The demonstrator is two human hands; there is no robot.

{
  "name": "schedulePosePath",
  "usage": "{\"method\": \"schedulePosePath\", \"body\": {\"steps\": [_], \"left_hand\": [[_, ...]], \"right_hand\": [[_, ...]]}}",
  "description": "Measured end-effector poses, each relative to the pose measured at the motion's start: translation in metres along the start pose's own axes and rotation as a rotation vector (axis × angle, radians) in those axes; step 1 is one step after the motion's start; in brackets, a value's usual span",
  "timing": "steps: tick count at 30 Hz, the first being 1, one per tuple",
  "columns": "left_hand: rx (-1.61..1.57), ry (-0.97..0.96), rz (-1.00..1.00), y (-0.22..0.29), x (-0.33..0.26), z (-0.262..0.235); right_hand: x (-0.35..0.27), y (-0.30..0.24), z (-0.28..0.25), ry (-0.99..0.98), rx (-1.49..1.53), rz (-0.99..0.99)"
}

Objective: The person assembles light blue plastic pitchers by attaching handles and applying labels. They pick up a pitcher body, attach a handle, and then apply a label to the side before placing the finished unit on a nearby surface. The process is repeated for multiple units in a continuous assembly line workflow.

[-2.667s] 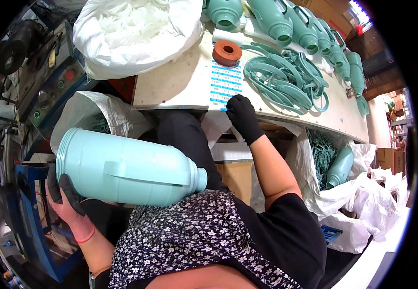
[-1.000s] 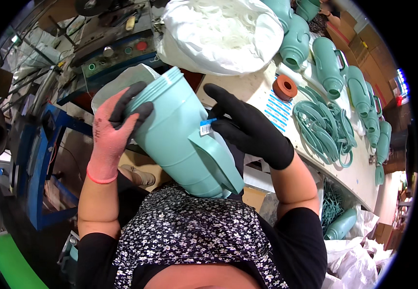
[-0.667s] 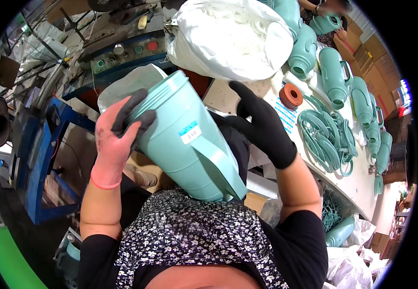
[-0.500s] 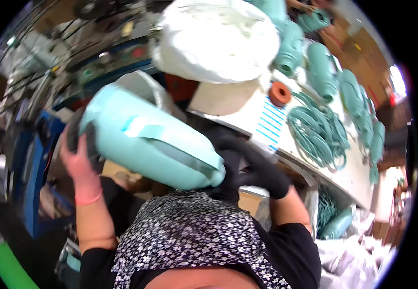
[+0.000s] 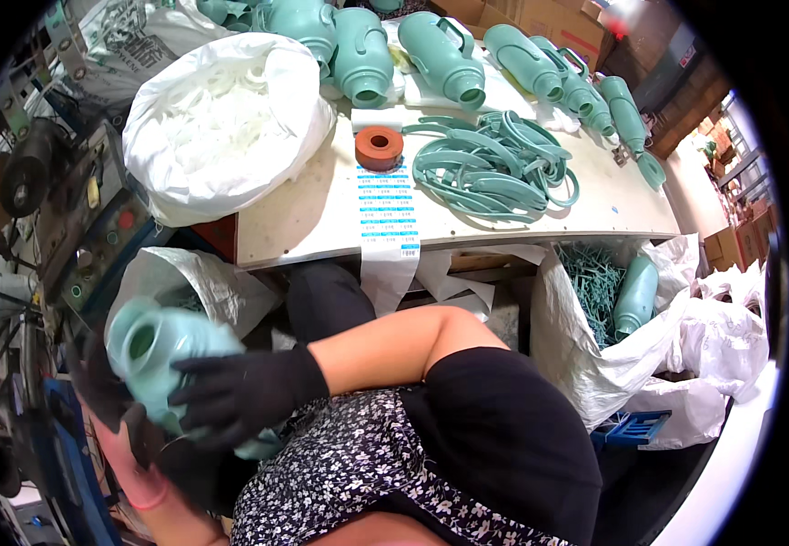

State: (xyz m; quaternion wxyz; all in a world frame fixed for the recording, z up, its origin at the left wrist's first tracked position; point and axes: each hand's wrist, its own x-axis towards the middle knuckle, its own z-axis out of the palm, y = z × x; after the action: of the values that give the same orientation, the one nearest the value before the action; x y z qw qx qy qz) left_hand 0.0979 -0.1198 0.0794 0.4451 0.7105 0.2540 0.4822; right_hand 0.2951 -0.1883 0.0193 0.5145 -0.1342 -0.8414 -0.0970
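A pale green plastic thermos shell (image 5: 196, 338) is tilted in front of me at the lower left, its round mouth toward the upper left. My right hand (image 5: 240, 393), in a black glove, reaches across my body with its fingers curved over the shell's side. Around the shell's far left and underside is my left hand (image 5: 142, 439), also gloved and partly hidden behind it. Motion blurs the shell and the left fingers. Just beyond it, a white sack (image 5: 231, 289) stands open below the table edge.
The pale table (image 5: 308, 214) bears a white bag of translucent pieces (image 5: 221, 118), an orange-brown ring (image 5: 379, 147), a blue-and-white label strip (image 5: 388, 209) and coiled green straps (image 5: 494, 168). Several thermos shells (image 5: 442, 59) lie behind. Another sack (image 5: 562, 337) holds green scraps and a shell (image 5: 637, 296).
My view has swung rightward. The thermos shell has turned so its mouth faces the upper left, and my right hand has crossed over to its side.
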Motion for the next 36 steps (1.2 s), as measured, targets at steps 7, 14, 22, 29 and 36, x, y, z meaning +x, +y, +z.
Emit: {"method": "schedulePosePath", "body": {"steps": [7,14,22,29,36], "left_hand": [[0.185,-0.022,-0.211,-0.002,0.008,-0.016],[0.163,0.019,-0.225,-0.034,-0.047,-0.052],[0.244,0.044,-0.393,-0.031,-0.067,-0.034],[0.244,0.0,-0.32,-0.042,-0.065,-0.04],[0.144,-0.036,-0.146,-0.024,-0.046,0.003]], "right_hand": [[-0.045,0.03,-0.066,-0.042,-0.041,0.251],[-0.214,0.162,-0.317,-0.525,-1.251,1.1],[-0.267,0.177,-0.363,-1.0,-1.158,1.625],[-0.203,0.149,-0.417,0.218,-0.79,1.371],[-0.109,0.087,-0.264,0.478,-0.303,1.138]]}}
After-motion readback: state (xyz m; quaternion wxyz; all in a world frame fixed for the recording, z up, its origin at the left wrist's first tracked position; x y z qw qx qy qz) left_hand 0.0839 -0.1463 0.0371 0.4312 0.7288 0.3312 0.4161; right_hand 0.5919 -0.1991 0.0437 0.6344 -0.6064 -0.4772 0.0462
